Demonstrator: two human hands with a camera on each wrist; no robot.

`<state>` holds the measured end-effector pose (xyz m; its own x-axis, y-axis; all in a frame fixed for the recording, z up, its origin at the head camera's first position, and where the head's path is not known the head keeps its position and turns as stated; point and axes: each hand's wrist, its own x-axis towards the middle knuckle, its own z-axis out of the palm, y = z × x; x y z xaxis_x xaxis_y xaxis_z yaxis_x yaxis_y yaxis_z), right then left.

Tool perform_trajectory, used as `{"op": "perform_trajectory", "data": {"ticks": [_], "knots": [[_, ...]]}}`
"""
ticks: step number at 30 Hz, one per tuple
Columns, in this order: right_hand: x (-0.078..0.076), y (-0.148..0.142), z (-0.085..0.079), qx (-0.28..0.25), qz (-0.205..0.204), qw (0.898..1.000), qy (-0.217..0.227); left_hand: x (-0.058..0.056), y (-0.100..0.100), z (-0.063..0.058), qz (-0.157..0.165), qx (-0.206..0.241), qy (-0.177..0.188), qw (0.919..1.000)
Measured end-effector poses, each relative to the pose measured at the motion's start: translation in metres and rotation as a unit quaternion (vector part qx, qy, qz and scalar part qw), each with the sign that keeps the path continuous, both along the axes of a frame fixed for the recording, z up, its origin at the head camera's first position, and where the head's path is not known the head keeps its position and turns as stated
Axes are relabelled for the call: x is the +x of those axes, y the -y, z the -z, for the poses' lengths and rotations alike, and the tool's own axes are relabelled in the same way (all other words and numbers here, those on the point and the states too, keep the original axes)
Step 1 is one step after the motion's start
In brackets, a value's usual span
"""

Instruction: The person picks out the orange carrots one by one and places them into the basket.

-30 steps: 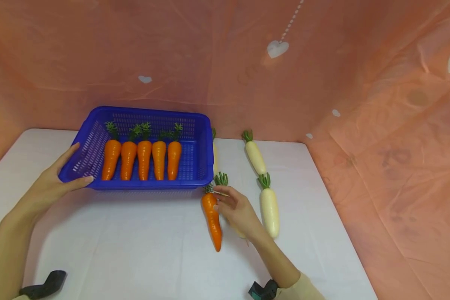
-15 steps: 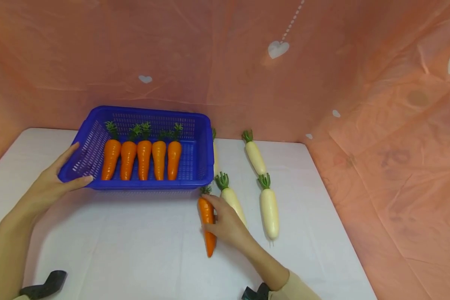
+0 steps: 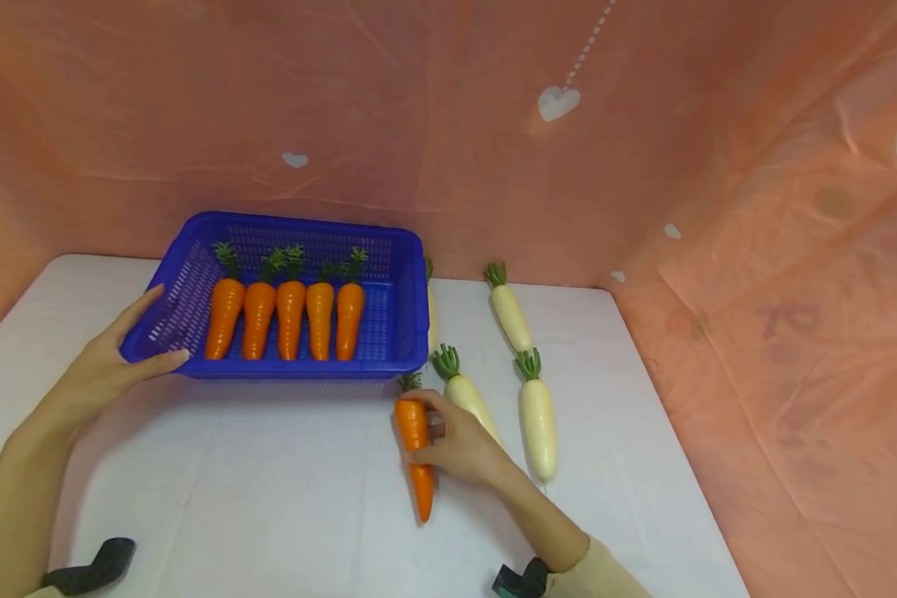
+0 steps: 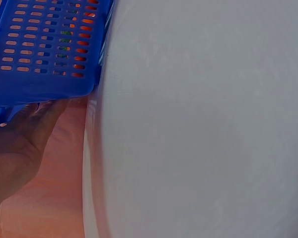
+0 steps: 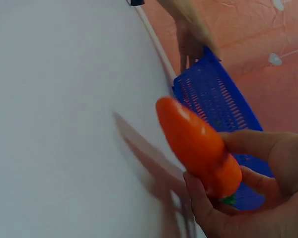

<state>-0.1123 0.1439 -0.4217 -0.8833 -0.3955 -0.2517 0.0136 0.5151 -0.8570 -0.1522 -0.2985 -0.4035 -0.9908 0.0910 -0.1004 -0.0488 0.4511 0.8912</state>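
My left hand [image 3: 93,378] grips the near left corner of a blue plastic basket [image 3: 299,370], thumb over the front rim and fingers along the side. In the left wrist view, the hand [image 4: 20,153] meets the basket's slotted wall [image 4: 44,91]. Several orange carrots [image 3: 290,320] with green tops lie side by side inside it. Just in front of the basket's right corner, my right hand [image 3: 463,444] pinches another carrot [image 3: 412,425] between thumb and fingers. In the right wrist view this carrot [image 5: 196,146] is held off the white table, its shadow falling beneath.
To the right lie several white radishes [image 3: 538,428] with green stems, one radish [image 3: 471,403] close by my right hand. Another radish [image 3: 432,324] is mostly hidden behind the basket's right side. An orange sheet with white hearts [image 3: 559,103] hangs behind the white table [image 3: 269,490].
My right hand has moved left and closed on the carrot beside it, shifting it slightly left and nearer me. The radish behind that hand shows more. My left hand keeps its grip.
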Motion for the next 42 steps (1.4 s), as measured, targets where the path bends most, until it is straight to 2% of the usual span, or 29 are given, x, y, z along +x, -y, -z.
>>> {"op": "perform_trajectory", "data": {"ticks": [4,14,19,22,27,33,38,42], "knots": [[0.0,-0.012,-0.017,-0.027,-0.019,0.999,0.022,0.001,0.0,0.0,-0.001,0.006,0.005,1.0],[-0.008,-0.025,-0.076,-0.101,-0.088,0.99,0.048,0.001,0.0,0.0,0.001,-0.001,0.007,1.0],[-0.028,-0.017,-0.1,-0.122,-0.12,0.985,0.011,0.0,0.002,0.001,0.0,-0.003,0.008,1.0],[-0.048,-0.009,-0.108,-0.125,-0.113,0.986,-0.008,0.0,0.002,0.003,-0.001,0.001,0.01,1.0],[-0.086,0.008,-0.111,-0.131,-0.077,0.988,0.003,0.0,0.002,0.004,-0.001,0.002,0.011,0.9999],[-0.125,0.032,-0.102,-0.14,-0.033,0.989,0.023,-0.001,0.001,0.002,0.001,0.0,0.006,1.0],[-0.148,0.057,-0.088,-0.135,-0.001,0.991,0.015,-0.001,0.0,0.001,0.001,0.005,0.01,0.9999],[-0.159,0.078,-0.077,-0.127,0.021,0.992,0.008,0.0,0.001,0.001,-0.003,0.01,0.007,0.9999]]}}
